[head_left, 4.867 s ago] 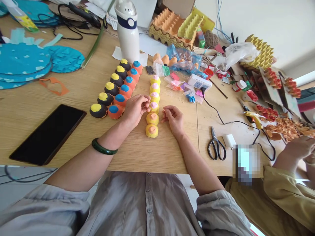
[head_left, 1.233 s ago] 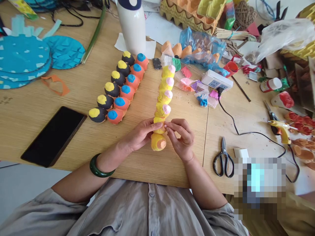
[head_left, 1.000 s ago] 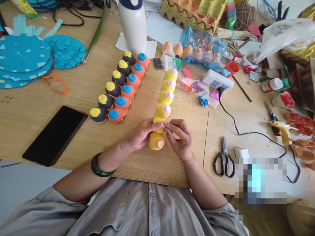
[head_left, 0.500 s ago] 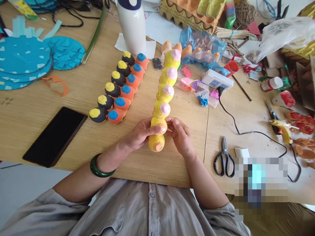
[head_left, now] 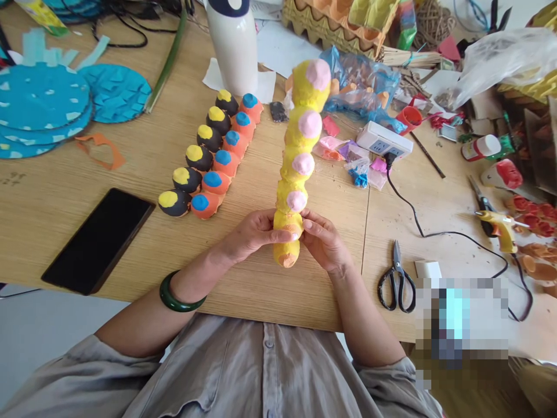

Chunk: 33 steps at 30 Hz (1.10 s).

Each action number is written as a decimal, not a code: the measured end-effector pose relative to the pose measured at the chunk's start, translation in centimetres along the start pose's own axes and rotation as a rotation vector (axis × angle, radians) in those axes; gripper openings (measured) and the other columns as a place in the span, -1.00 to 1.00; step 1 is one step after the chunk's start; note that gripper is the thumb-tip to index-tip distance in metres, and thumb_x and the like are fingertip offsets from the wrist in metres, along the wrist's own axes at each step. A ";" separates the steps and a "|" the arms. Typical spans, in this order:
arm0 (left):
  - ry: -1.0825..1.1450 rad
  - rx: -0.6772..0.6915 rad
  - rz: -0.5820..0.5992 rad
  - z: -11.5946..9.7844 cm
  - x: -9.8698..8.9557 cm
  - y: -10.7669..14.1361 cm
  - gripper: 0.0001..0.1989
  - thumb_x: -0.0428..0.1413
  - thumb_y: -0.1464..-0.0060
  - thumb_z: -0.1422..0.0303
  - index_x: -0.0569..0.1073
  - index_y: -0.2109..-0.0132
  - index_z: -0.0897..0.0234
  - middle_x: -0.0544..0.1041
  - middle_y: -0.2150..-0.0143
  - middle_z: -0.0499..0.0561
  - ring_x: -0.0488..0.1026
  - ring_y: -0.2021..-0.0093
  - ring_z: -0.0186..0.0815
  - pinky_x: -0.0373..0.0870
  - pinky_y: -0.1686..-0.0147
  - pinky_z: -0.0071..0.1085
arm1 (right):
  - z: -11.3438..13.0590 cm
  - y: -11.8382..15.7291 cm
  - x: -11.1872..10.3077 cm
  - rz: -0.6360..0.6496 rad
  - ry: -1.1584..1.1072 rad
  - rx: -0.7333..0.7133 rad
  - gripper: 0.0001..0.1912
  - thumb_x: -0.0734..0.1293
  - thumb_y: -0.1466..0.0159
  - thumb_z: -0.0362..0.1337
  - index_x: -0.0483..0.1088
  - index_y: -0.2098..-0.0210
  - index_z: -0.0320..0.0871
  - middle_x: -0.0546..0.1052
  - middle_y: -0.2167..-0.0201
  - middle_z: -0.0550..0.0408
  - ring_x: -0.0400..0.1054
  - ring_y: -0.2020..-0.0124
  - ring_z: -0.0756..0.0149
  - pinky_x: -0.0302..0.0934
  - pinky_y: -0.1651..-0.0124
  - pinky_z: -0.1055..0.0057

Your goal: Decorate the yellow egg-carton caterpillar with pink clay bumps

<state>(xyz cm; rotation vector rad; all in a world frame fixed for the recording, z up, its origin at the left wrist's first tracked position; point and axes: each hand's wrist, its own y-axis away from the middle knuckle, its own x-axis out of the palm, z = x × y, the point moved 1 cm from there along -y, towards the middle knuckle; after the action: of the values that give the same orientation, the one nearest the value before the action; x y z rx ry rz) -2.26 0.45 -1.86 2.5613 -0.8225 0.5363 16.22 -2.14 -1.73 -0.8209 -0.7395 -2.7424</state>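
A strip of yellow-painted egg-carton cups with pink tips (head_left: 293,174) rises from my hands, its far end tilted up toward me. My left hand (head_left: 256,235), with a green bangle (head_left: 181,293) on the wrist, wraps the strip's near end from one side. My right hand (head_left: 324,241) grips it from the other side, and the fingers of both hands meet over one cup. The lowest cup (head_left: 286,255) sticks out below my hands. To the left lie a row of black cups with yellow tops (head_left: 198,157) and a row of orange cups with blue tops (head_left: 221,165).
The wooden table (head_left: 243,290) holds a black phone (head_left: 98,241), blue paper discs (head_left: 41,96), a white bottle (head_left: 232,46), a power strip (head_left: 383,139), scissors (head_left: 395,278) and a glue gun (head_left: 498,229). A pixelated patch (head_left: 461,319) covers part of the lower right.
The strip has come up off the table, its far end lifted toward me. Both hands have closed on its near end, where they lay apart earlier.
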 end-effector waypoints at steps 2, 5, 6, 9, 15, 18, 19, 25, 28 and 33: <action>0.003 0.004 -0.003 -0.1 0.0 0.0 -0.59 0.51 0.06 0.13 0.60 0.21 0.33 0.54 0.34 -0.04 0.39 0.34 -0.35 0.33 0.30 -0.41 | -0.1 0.0 -0.1 0.017 0.016 0.003 -0.53 0.66 -0.06 0.00 0.61 0.12 -0.06 0.68 0.20 0.11 0.53 0.17 0.23 0.40 0.01 0.32; 0.012 -0.018 -0.013 -0.3 0.0 -0.1 -0.50 0.53 0.12 0.10 0.62 0.14 0.33 0.56 0.28 0.00 0.42 0.28 -0.30 0.36 0.26 -0.36 | -0.2 -0.1 -0.3 0.001 0.036 -0.008 -0.49 0.68 -0.04 0.02 0.58 0.11 -0.05 0.69 0.23 0.12 0.56 0.19 0.22 0.43 0.03 0.30; 0.008 -0.024 -0.019 -0.4 -0.1 -0.1 -0.48 0.53 0.13 0.09 0.62 0.13 0.33 0.57 0.26 0.01 0.42 0.26 -0.28 0.36 0.25 -0.34 | -0.3 -0.2 -0.3 -0.003 0.044 -0.015 -0.48 0.68 -0.03 0.02 0.57 0.11 -0.04 0.70 0.25 0.13 0.57 0.19 0.21 0.44 0.03 0.29; -0.027 -0.015 -0.038 -0.6 -0.3 -0.1 -0.47 0.52 0.14 0.03 0.60 0.17 0.32 0.52 0.29 0.00 0.39 0.27 -0.28 0.32 0.27 -0.34 | -0.3 -0.4 -0.4 -0.009 0.067 -0.048 -0.46 0.69 -0.02 0.01 0.54 0.12 -0.03 0.70 0.29 0.15 0.60 0.18 0.18 0.46 0.00 0.26; -0.017 -0.020 -0.012 -0.5 -0.1 -0.2 -0.41 0.56 0.22 0.13 0.53 0.11 0.31 0.44 0.29 -0.07 0.34 0.31 -0.35 0.32 0.33 -0.41 | -0.2 -0.5 -0.2 -0.046 0.110 -0.113 -0.42 0.68 -0.04 0.02 0.50 0.06 -0.03 0.72 0.27 0.14 0.63 0.16 0.17 0.47 -0.03 0.24; -0.019 -0.018 -0.041 -0.4 0.0 -0.2 -0.40 0.56 0.23 0.16 0.51 0.09 0.30 0.46 0.24 -0.05 0.38 0.25 -0.33 0.38 0.27 -0.41 | -0.3 -0.4 -0.1 -0.027 0.103 -0.148 -0.47 0.67 -0.09 -0.02 0.50 0.06 -0.04 0.72 0.27 0.15 0.63 0.20 0.23 0.47 0.01 0.29; -0.036 -0.014 -0.051 -0.4 0.0 -0.2 -0.41 0.54 0.20 0.15 0.51 0.09 0.30 0.47 0.23 -0.04 0.38 0.24 -0.32 0.39 0.27 -0.40 | -0.3 -0.4 -0.1 -0.018 0.100 -0.161 -0.49 0.66 -0.11 -0.04 0.50 0.06 -0.04 0.72 0.27 0.16 0.63 0.21 0.24 0.47 0.03 0.31; -0.146 0.055 -0.089 -0.4 0.0 0.1 -0.50 0.48 0.07 0.09 0.51 0.14 0.29 0.44 0.29 -0.06 0.33 0.32 -0.35 0.30 0.34 -0.39 | -0.4 -0.5 -0.1 -0.009 0.141 -0.177 -0.46 0.67 -0.10 -0.01 0.46 0.06 -0.02 0.73 0.26 0.11 0.65 0.13 0.12 0.53 0.08 0.21; -0.187 0.098 -0.137 0.0 0.0 0.2 -0.52 0.50 0.09 0.10 0.48 0.19 0.27 0.41 0.35 -0.09 0.30 0.35 -0.37 0.28 0.36 -0.40 | -0.4 -0.6 -0.1 -0.015 0.170 -0.168 -0.43 0.67 -0.08 0.03 0.46 0.06 -0.02 0.74 0.23 0.06 0.64 0.01 0.02 0.55 0.01 0.12; -0.247 0.124 -0.161 0.3 -0.2 0.1 -0.51 0.50 0.08 0.09 0.47 0.22 0.28 0.36 0.36 -0.11 0.23 0.38 -0.40 0.18 0.40 -0.41 | -0.4 -0.7 -0.3 -0.011 0.173 -0.182 -0.48 0.66 -0.09 0.03 0.48 0.10 -0.03 0.74 0.21 0.07 0.64 -0.02 0.04 0.53 -0.06 0.12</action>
<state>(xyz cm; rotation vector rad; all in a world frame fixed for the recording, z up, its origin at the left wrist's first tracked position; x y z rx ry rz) -2.41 0.29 -2.12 2.8165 -0.6713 0.2302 16.06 -1.77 -2.43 -0.6018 -0.4682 -2.8762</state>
